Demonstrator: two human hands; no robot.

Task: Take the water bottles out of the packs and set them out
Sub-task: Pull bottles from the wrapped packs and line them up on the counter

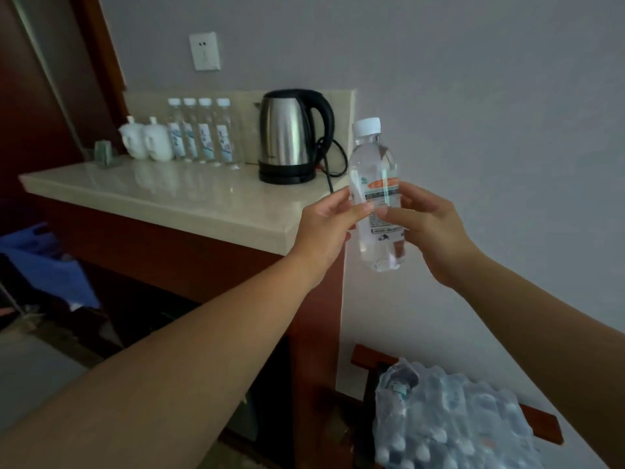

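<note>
- The water bottle point(373, 164) is held in the air just right of the kettle point(291, 137) and past the counter's end, touching no surface.
- Its long axis is nearly vertical, with the white cap on top and the base down. The cap end leans slightly toward the kettle.
- It is clear, smooth plastic, a rounded cylinder full of water, with a ribbed screw cap and a thin printed label band round its middle.
- The left hand point(324, 228) pinches the label band on the kettle side, thumb in front and fingers curled behind.
- The right hand point(429, 228) grips the same band on the side away from the kettle, and the two thumb tips nearly meet.
- Four slimmer labelled bottles point(203, 133) stand upright in a close row just left of the kettle, caps up, on the glossy pale stone counter point(169, 198).
- The kettle is brushed steel with a black handle, lid and base.
- The pack point(449, 421) lies well below and to the right of the kettle on a dark wooden rack point(541, 424). Its film is crinkled and torn open at the near-left corner, and rounded white caps show through it.
</note>
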